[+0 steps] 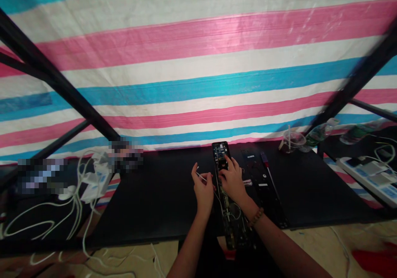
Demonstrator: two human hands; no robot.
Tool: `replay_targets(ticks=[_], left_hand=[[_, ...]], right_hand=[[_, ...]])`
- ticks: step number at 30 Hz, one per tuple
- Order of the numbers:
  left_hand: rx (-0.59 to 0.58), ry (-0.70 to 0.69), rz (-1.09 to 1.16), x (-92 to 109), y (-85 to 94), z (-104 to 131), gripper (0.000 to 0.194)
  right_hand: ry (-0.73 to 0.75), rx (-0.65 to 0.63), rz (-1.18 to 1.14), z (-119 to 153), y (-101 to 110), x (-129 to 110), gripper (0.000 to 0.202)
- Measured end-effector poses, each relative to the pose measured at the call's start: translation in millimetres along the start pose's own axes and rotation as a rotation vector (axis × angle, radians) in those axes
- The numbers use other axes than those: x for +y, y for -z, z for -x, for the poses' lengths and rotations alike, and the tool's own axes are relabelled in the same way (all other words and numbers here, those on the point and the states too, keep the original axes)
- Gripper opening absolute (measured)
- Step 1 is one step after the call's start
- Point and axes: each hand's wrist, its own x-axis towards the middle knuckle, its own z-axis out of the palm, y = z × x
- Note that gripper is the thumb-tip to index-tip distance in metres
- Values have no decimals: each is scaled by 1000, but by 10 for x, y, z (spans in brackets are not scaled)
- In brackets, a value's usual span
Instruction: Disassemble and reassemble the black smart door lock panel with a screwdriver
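A long, narrow black electronic device housing (230, 222) lies open on the black table, reaching past its near edge. At its far end a circuit board (221, 149) is exposed. My left hand (204, 191) is left of the housing, thumb and fingers bent around a thin white wire (201, 177). My right hand (233, 180) rests over the middle of the housing below the board. Its fingers are bent inward, and what they pinch is hidden. A bead bracelet (256, 217) circles the right wrist. Thin wiring (235, 216) loops over the housing's near part.
Right of the housing lies a long black cover panel (263, 191), with a screwdriver (264, 160) along it. A plastic cup (291, 141) and a bottle (319, 135) stand at the back right. White cables (76, 203) and a power strip (369, 178) occupy the side tables. Striped sheeting (217, 79) hangs behind.
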Motion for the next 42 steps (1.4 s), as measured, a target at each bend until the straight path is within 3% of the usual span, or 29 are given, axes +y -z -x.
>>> replay_targets(ticks=[3, 5, 7, 10, 12, 22, 30, 33, 37, 42], left_hand=[[-25, -38, -68, -65, -16, 51, 91], [-65, -71, -108, -97, -25, 72, 95], [-106, -109, -147, -114, -23, 86, 83], [-119, -165, -168, -108, -8, 84, 38], [-121, -165, -158, -94, -1, 68, 23], [-144, -30, -77, -30, -14, -75, 35], [-183, 105, 105, 59, -46, -148, 38], [-154, 102, 114, 133, -44, -192, 38], [-94, 109, 102, 199, 11, -277, 38], [-91, 108, 132, 161, 23, -278, 39]], right_hand=[[-23, 14, -34, -11, -1, -6, 15], [-36, 21, -73, -25, 6, -13, 15], [-51, 29, -110, -41, 19, -28, 14], [-87, 73, -153, -65, 28, -72, 12], [-101, 105, -172, -78, 19, -109, 11], [-68, 136, -223, -66, 8, -170, 12], [0, 59, -213, -23, 97, -155, 15], [78, 53, -201, 47, 164, -73, 19], [-29, 196, -140, 148, 207, 131, 16], [-86, 147, -129, 147, 178, 283, 31]])
